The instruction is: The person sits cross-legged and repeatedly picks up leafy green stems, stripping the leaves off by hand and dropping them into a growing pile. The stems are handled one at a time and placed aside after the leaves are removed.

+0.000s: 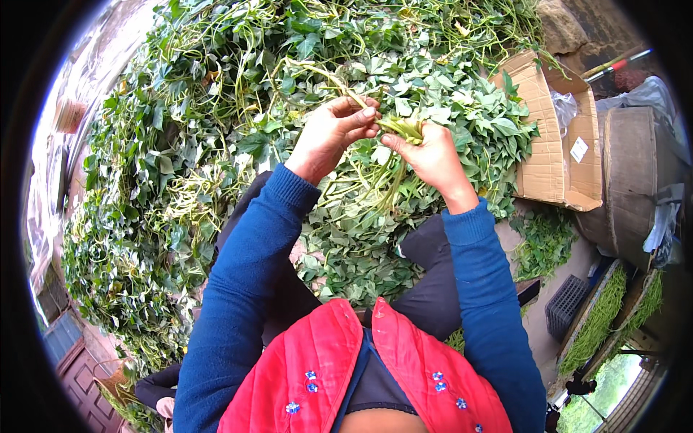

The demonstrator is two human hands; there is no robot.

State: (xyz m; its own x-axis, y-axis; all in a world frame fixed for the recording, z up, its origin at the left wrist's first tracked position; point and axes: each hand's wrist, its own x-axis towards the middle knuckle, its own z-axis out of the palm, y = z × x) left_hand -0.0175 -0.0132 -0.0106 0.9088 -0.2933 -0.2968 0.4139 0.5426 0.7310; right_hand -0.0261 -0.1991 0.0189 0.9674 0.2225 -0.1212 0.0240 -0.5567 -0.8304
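Note:
Both of my hands meet over a large heap of leafy green vines (216, 94). My left hand (328, 137) pinches a long pale vine stem (345, 88) between thumb and fingers; its far end arches up and left over the heap. My right hand (435, 160) is closed around a small bunch of green leaf stalks (404, 130), thumb pressed on top. The bunch's cut-looking ends point toward my left fingertips, and longer stalks hang below it. Where the vine stem meets the bunch, the fingers partly hide it. Loose leaves (361, 252) lie between my legs.
At the right stands an open cardboard box (538, 137), beside a large brown drum-like container (628, 173). Farther down are a black plastic crate (565, 307) and long trays of green stalks (595, 317). A dark sleeve or leg of another person (159, 386) shows at lower left.

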